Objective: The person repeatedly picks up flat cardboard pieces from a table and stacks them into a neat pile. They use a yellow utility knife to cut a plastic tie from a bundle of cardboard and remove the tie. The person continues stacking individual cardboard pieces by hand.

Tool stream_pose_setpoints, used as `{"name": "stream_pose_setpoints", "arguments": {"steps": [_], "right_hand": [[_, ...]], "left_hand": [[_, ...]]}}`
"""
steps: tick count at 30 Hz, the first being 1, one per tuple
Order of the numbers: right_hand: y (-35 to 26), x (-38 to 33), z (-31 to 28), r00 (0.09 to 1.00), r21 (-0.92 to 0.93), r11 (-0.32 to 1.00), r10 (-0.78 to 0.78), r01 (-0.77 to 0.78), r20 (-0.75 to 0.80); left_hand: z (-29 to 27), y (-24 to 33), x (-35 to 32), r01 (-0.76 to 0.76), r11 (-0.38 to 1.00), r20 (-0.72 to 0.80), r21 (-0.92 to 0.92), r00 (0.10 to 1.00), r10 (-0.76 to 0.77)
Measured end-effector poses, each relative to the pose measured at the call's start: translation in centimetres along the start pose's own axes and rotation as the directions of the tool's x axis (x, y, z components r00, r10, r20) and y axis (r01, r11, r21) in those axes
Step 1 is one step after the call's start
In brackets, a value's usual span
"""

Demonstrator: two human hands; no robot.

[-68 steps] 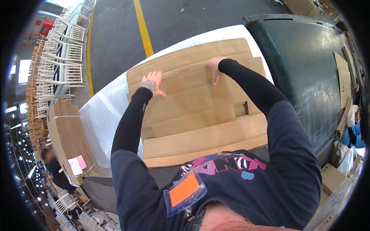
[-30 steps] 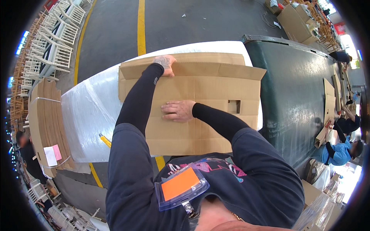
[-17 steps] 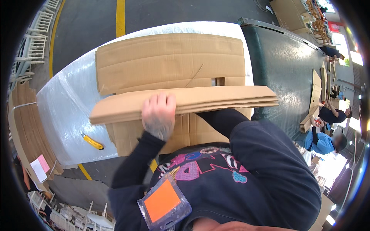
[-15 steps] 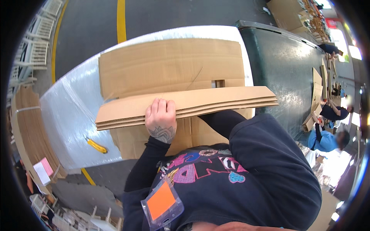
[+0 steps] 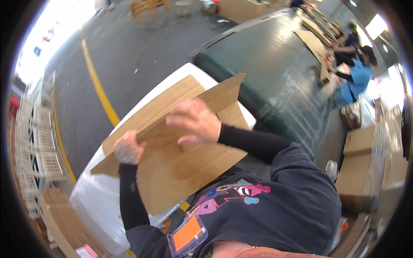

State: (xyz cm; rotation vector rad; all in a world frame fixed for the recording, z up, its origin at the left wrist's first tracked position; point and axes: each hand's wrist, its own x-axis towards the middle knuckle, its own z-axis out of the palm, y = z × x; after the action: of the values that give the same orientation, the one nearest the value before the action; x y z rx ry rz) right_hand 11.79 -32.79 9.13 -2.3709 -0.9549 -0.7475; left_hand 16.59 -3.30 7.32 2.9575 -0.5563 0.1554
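Note:
A creased brown cardboard sheet [image 5: 172, 170] is tilted up in front of me, its upper edge running from lower left to upper right. My left hand [image 5: 129, 148] is wrapped over that edge near its left part, closed on the cardboard. Over the middle of the sheet is my right hand [image 5: 197, 122], slightly blurred, with its thumb apart from the fingers and nothing seen in its grasp. Behind the raised edge lies another cardboard piece [image 5: 150, 105] on the film-wrapped white surface [image 5: 97, 206].
A long dark green table [image 5: 262, 64] extends to the upper right, where two people [image 5: 355, 77] handle cardboard. Bundled cardboard [image 5: 71, 219] stands at lower left, beside white racks [image 5: 41, 142]. Large cartons [image 5: 357, 159] are at the right. Yellow lines [image 5: 97, 86] mark the grey floor.
My view has turned toward the green table. The cardboard strips my left hand held flat are now a sheet tilted up. My right hand has come into view above it.

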Motion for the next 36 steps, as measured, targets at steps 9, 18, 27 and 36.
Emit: {"name": "stream_pose_setpoints", "arguments": {"steps": [9, 18, 27, 36], "right_hand": [[11.2, -5.9, -20.9, 0.767, -0.166, 0.837, 0.545, -0.522, 0.337], [29.9, -27.5, -36.9, 0.217, 0.5, 0.209, 0.975, -0.84, -0.042], [36.0, -39.1, -40.9, -0.376, -0.012, -0.487, 0.69, -0.873, -0.619], [22.2, -28.4, -3.8, 0.432, 0.095, 0.424, 0.897, -0.9, 0.092]], "left_hand": [[-17.6, 16.4, 6.5, -0.301, 0.913, -0.299, 0.276, 0.875, 0.379], [-8.7, 16.6, 11.5, -0.238, 0.906, -0.389, -0.351, 0.917, 0.091], [6.2, 3.3, -3.3, 0.724, 0.547, 0.27, -0.419, 0.675, -0.687], [12.9, 3.9, -15.1, 0.619, 0.767, 0.156, -0.17, 0.786, -0.599]]}}
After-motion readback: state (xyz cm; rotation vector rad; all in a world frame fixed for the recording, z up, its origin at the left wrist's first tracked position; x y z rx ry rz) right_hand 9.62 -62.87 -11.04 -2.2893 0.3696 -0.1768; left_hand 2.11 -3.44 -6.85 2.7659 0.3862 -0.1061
